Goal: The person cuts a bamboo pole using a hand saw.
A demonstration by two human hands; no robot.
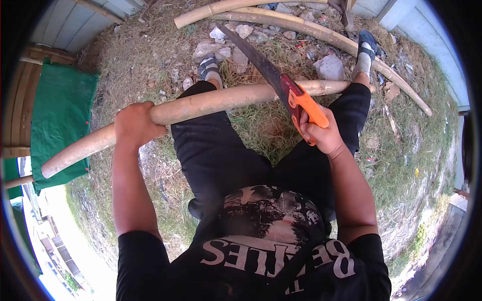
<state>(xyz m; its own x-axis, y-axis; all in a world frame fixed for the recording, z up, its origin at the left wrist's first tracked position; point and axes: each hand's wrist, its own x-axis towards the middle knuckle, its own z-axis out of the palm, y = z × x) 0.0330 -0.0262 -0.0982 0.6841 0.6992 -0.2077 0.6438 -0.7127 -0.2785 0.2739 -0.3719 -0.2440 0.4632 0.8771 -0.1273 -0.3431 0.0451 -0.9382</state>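
Shirt is cut off; left hand partly hides pole, right hand, saw.

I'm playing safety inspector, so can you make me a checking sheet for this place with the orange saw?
Surface: uneven ground, dry and green grass
Job's things: bamboo pole; saw crossing over it, contact unclear
Clutter: rocks and more poles near the feet
Grippers: bare hands; left hand grips the pole, right hand the saw's handle
Cables: nothing seen
Surroundings: green sheet, pale wall panels
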